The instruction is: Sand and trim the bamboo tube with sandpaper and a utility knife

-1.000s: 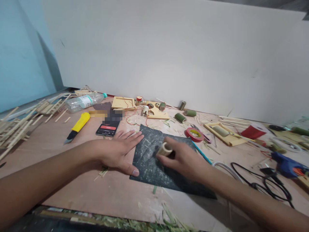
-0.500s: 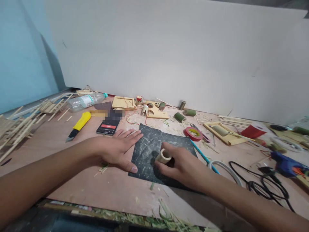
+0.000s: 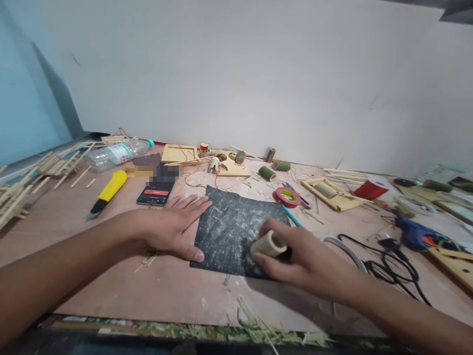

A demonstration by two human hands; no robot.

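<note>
A dark sheet of sandpaper (image 3: 225, 222), dusted with pale powder, lies flat on the table. My left hand (image 3: 173, 227) rests at its left edge, fingers spread, with the thumb and fingertips at the border. Wrapped in my right hand (image 3: 303, 256) is a short, pale bamboo tube (image 3: 268, 244), tilted, its hollow end showing. The tube is over the right part of the sandpaper; its far end is in shadow, where contact is hard to make out. Behind my right hand, a blue stick (image 3: 291, 215) passes partly out of sight.
A yellow utility knife (image 3: 109, 192), a phone (image 3: 157, 191) and a plastic bottle (image 3: 120, 154) lie at left. Pink tape (image 3: 287, 197) and green bamboo pieces (image 3: 266, 173) sit behind the sandpaper. A blue glue gun (image 3: 410, 232) and black cable (image 3: 388, 271) are at right.
My right hand has moved rightward across the sandpaper with the bamboo tube, which now tilts more and shows more of its side. My left hand stays at the sheet's left edge. The view has shifted slightly.
</note>
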